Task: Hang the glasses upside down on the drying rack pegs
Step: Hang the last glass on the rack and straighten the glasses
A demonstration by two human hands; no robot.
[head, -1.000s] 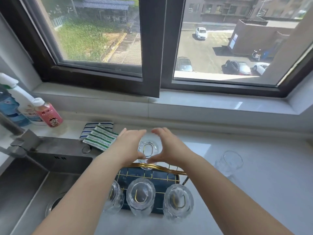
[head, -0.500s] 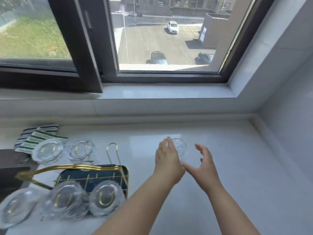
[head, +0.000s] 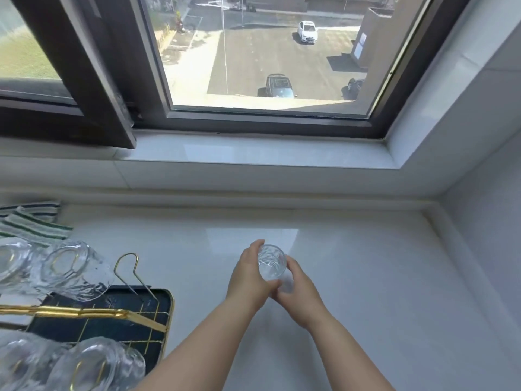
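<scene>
Clear glass [head: 271, 262] sits between both hands, out on the white counter [head: 366, 292], well apart from the rack [head: 84, 314]. The left hand [head: 248, 277] and the right hand [head: 298, 294] are wrapped around it, one on each side, with its mouth facing up. It looks empty.

It could slip, because glass is smooth and may be wet. It also has to be flipped over, and a bad turn could drop it.

One gold peg [head: 127, 266] is free. It stands next to a glass on the rack [head: 70, 269], so a bump could knock that one. The rack's dark tray [head: 112, 331] holds the wire grid.
</scene>
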